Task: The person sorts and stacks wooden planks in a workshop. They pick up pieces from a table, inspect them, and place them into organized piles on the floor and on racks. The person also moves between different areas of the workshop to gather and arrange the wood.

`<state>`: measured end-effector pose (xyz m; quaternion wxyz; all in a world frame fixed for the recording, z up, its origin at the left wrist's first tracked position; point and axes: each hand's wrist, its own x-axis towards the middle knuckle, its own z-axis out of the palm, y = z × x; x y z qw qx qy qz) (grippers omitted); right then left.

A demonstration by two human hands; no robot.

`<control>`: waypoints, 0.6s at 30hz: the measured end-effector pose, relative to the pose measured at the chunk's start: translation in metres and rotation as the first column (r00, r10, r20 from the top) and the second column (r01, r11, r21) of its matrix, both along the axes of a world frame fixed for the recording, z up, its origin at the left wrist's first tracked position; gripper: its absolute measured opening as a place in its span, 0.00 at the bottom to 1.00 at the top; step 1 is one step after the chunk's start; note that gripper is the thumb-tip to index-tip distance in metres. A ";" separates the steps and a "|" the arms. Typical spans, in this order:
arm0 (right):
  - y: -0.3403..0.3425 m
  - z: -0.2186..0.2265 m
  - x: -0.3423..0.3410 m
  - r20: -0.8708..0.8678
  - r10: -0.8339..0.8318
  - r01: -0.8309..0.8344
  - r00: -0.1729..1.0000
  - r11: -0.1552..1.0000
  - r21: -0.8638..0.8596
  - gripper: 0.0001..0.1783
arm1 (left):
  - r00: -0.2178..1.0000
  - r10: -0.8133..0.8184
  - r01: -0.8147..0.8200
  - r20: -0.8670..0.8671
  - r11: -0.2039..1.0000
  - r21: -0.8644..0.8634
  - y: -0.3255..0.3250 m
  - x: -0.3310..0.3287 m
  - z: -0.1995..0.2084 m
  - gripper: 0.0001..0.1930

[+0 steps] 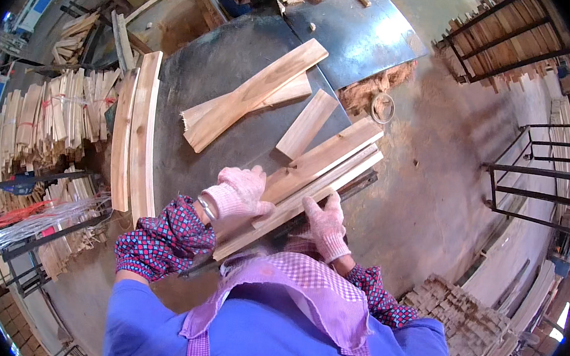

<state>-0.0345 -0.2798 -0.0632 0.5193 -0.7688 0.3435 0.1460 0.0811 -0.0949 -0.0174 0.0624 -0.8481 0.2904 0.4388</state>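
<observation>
My left hand point(239, 193), in a pale pink knit glove, grips a wide wooden board point(328, 158) near its lower left end. Its thumb lies across the top and its fingers reach over the far edge. A narrower wooden strip point(354, 167) runs along the board's near side. My right hand point(325, 230), gloved alike, is closed on this strip, thumb on top; its other fingers are partly hidden beneath. Both pieces lie slantwise along the near right edge of the dark metal table point(201, 53).
Beyond lie a short board point(307, 124) and two crossed boards point(255, 96). Two long boards point(142, 130) stand at the table's left side. Bundled wood strips point(51, 111) are stacked further left. To the right are a black metal frame point(539, 171) and a wood stack point(453, 318).
</observation>
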 end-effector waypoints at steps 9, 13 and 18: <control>-0.002 0.020 0.006 -0.057 -0.091 0.101 0.994 0.972 0.211 0.29 | 0.982 -0.103 0.088 -0.155 0.991 -0.104 0.003 0.023 -0.012 0.39; -0.009 0.017 0.012 -0.145 -0.234 0.273 0.961 0.883 0.383 0.20 | 0.983 0.176 -0.153 0.048 0.939 -0.309 -0.024 0.031 0.005 0.41; -0.013 0.017 0.015 -0.159 -0.336 0.353 0.928 0.663 0.660 0.18 | 0.824 0.539 -0.467 0.175 0.820 -0.330 -0.073 0.040 -0.024 0.46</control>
